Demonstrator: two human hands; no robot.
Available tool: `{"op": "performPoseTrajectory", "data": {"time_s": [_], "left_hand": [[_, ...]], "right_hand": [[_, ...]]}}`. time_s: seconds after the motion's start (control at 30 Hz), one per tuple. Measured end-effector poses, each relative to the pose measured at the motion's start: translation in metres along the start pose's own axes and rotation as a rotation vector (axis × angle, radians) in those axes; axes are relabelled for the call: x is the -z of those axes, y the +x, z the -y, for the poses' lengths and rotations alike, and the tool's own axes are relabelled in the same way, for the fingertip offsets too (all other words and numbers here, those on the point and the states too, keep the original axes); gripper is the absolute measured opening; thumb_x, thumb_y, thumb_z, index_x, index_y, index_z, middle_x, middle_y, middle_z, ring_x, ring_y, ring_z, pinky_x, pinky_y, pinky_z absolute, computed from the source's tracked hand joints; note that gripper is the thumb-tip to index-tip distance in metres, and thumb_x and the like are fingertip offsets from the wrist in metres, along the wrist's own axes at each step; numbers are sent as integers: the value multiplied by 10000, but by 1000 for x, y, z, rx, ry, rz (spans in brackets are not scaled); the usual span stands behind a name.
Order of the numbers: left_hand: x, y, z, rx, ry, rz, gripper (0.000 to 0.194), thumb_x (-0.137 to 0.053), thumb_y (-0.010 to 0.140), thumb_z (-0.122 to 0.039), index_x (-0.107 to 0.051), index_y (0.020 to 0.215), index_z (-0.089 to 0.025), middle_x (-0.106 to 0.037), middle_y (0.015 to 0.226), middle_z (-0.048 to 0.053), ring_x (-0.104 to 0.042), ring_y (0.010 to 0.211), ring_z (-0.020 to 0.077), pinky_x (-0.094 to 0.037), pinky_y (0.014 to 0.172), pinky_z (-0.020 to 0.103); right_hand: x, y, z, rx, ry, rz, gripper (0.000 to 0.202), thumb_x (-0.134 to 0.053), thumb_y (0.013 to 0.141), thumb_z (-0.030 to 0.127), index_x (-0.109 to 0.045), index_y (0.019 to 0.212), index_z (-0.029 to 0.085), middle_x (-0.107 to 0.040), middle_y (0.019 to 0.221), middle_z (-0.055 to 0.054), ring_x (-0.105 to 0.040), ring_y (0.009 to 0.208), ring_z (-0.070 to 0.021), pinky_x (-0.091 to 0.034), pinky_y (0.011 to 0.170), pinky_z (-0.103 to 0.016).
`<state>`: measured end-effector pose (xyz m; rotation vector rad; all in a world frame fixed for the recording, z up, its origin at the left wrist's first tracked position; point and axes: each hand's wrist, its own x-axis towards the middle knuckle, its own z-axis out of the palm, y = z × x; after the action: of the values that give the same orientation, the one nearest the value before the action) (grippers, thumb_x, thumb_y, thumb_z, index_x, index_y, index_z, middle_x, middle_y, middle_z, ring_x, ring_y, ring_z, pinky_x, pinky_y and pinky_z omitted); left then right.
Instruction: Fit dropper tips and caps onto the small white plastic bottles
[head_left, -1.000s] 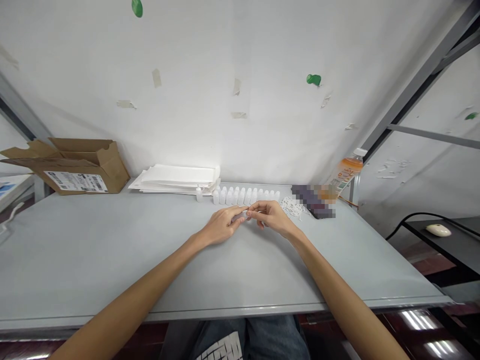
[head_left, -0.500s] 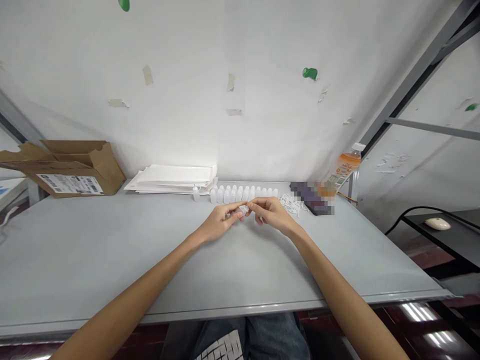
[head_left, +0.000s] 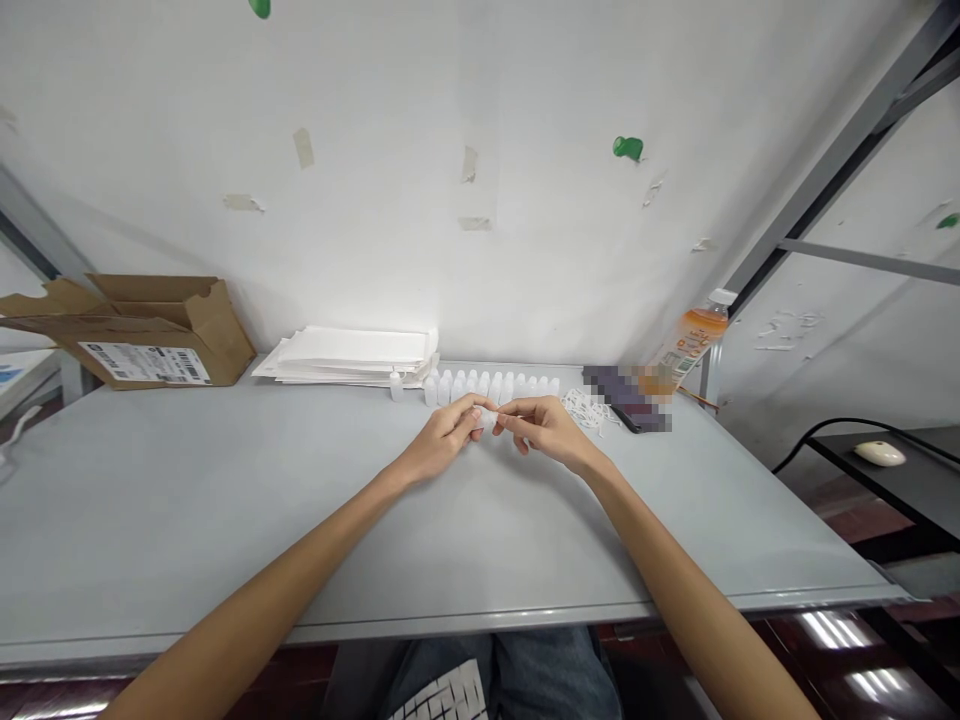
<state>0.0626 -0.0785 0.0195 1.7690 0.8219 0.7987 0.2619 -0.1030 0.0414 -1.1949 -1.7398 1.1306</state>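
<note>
Between my hands, above the middle of the grey table, is a small whitish translucent bottle (head_left: 486, 419). My left hand (head_left: 441, 438) is closed round its left side. The fingers of my right hand (head_left: 544, 428) are pinched at its right end; whether they grip a smaller piece there is too small to tell. Just behind my hands stand several similar bottles (head_left: 498, 385) in rows, partly hidden by my fingers. One bottle (head_left: 397, 386) stands apart to their left. A pile of small white pieces (head_left: 589, 408) lies to the right of the rows.
An open cardboard box (head_left: 161, 340) sits at the back left of the table (head_left: 450, 560), with a stack of white sheets (head_left: 352, 352) beside it. A dark, blurred-out object (head_left: 626, 395) and an orange drink bottle (head_left: 697, 335) are at the back right, near the metal frame.
My left fingers have wrapped further over the small bottle, which shows turned slightly between my hands. The whole view has shifted a little.
</note>
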Motion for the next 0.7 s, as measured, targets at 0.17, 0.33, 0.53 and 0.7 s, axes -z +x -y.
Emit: {"op": "performPoseTrajectory", "data": {"time_s": [0.17,0.33,0.53,0.7], "left_hand": [[-2,1,2,54,-84,23,338,-355,963,-445,-541,1073,-185,-341,613,-51,-338,536,97,-278,481,195],[-2,1,-3,169,-193,40,259,-346,971,-408,-503,997,-203,-228,592,-77,-270,483,80,-213,441,164],[0,1,-7,287,-315,97,207,-365,966,-393,-483,962,-222,-286,612,-74,-212,437,50,-203,413,159],[2,0,-6,297,-337,116,203,-367,967,-395,-483,956,-229,-284,610,-73,-225,435,51,-206,400,149]], "right_hand": [[-3,-1,3,0,-104,-22,254,-593,828,372,-732,834,160,-692,809,-51,-438,437,-67,-337,463,-253],[-2,-2,5,24,-183,-67,262,-627,799,372,-740,905,161,-675,805,-40,-365,463,-58,-297,450,-241],[-1,-2,2,67,-246,-57,221,-655,778,346,-730,849,151,-614,696,-11,-310,452,-48,-240,438,-235],[-4,0,-2,103,-290,-80,190,-661,773,324,-720,812,148,-575,638,5,-313,447,-49,-233,439,-233]]}}
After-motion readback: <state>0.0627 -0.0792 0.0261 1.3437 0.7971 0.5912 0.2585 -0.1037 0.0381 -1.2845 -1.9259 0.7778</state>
